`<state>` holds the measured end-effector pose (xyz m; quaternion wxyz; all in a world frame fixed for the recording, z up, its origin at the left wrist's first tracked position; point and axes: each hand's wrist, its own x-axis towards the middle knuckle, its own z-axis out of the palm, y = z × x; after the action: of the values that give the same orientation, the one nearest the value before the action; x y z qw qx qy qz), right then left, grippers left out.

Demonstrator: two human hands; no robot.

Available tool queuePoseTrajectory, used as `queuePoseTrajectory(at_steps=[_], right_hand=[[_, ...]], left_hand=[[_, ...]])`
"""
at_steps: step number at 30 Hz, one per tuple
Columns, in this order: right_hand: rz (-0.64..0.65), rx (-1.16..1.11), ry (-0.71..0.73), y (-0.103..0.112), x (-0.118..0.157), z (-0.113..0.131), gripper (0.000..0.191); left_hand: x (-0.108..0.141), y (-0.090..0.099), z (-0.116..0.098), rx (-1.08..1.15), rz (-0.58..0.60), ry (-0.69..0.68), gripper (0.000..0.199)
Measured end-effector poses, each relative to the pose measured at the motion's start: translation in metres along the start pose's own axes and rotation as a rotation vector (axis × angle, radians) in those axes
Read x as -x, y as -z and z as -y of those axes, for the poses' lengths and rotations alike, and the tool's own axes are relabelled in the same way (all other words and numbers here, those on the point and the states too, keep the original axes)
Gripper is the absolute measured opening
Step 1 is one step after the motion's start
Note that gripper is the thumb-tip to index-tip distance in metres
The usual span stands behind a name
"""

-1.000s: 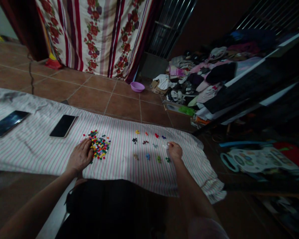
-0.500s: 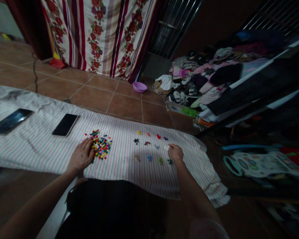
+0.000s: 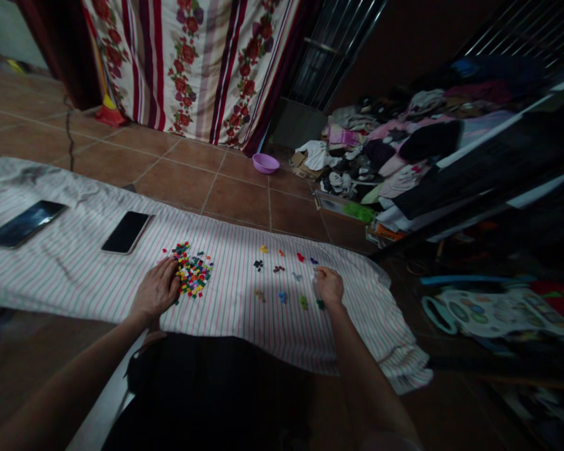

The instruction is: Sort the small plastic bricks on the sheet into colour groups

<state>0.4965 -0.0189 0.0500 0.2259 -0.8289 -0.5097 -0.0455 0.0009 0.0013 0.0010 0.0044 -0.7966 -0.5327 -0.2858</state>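
Observation:
On a striped cloth (image 3: 235, 275) lies a loose pile of small multicoloured pieces (image 3: 193, 272). My left hand (image 3: 157, 289) rests at the pile's left edge, palm down, fingers lying on the cloth. Right of the pile are small single-colour groups: yellow (image 3: 264, 248), black (image 3: 258, 265), red (image 3: 301, 257), light blue (image 3: 282, 297), light green (image 3: 303, 302) and others. My right hand (image 3: 329, 285) is at the right end of these groups, above the dark green pieces (image 3: 320, 304), its fingers pressed together; what they hold is too small to make out.
A phone (image 3: 126, 232) and a larger dark tablet (image 3: 24, 223) lie on the cloth at the left. Beyond it, on the tiled floor, are a purple basin (image 3: 266, 163), a floral curtain (image 3: 207, 69) and heaped clothes (image 3: 380, 138). A dark frame stands at the right.
My right hand has shifted very slightly up and left over the cloth. My left hand stays beside the pile. The whole view has moved a little.

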Motion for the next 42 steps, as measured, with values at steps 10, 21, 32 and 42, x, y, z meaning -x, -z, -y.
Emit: queuePoseTrajectory(at_steps=[10, 21, 32, 42], right_hand=[[0.161, -0.517, 0.312, -0.021, 0.096, 0.135, 0.027], [0.401, -0.452, 0.548, -0.058, 0.168, 0.216, 0.028], [0.255, -0.430, 0.510, -0.066, 0.168, 0.218, 0.014], [0.221, -0.349, 0.479, -0.065, 0.169, 0.221, 0.017]], left_hand=[[0.001, 0.000, 0.001, 0.005, 0.013, 0.002, 0.042], [0.001, 0.004, -0.002, 0.084, 0.018, 0.030, 0.041], [0.003, 0.003, 0.004, 0.290, -0.041, 0.154, 0.037], [-0.004, 0.008, 0.008, 0.289, -0.102, 0.280, 0.023]])
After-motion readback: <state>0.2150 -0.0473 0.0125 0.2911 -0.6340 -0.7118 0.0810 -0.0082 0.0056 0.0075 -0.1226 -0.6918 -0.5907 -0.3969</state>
